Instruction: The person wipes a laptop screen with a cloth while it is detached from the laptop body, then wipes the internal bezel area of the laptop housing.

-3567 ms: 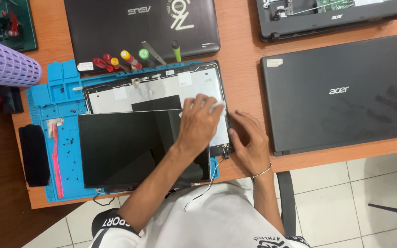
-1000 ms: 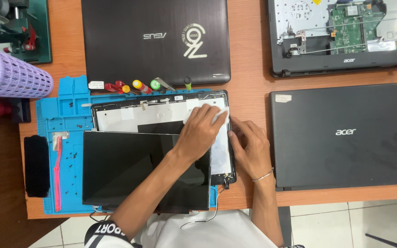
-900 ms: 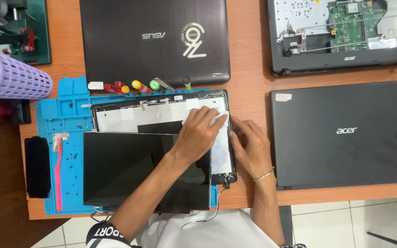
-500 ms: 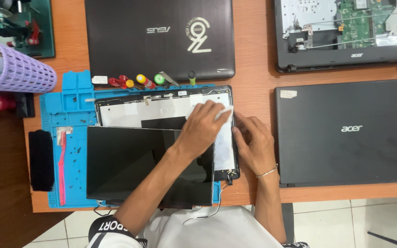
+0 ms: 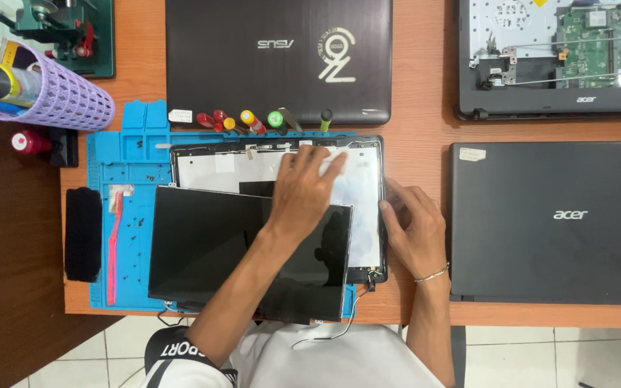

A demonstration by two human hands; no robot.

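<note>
Two hands: left hand, right hand; three laptops: two closed, one opened up; one loose screen panel; one blue mat; one purple basket; about five screwdrivers; one pink brush.

A laptop repair workshop: opened laptops, screwdrivers and a blue repair mat crowd the wooden bench.

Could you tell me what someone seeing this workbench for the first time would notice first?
Probably the loose black screen panel lying askew over the open lid shell on the blue mat, with the left hand pressed on the shell's white inside and the right hand at its right edge. Closed dark laptops surround it.
</note>
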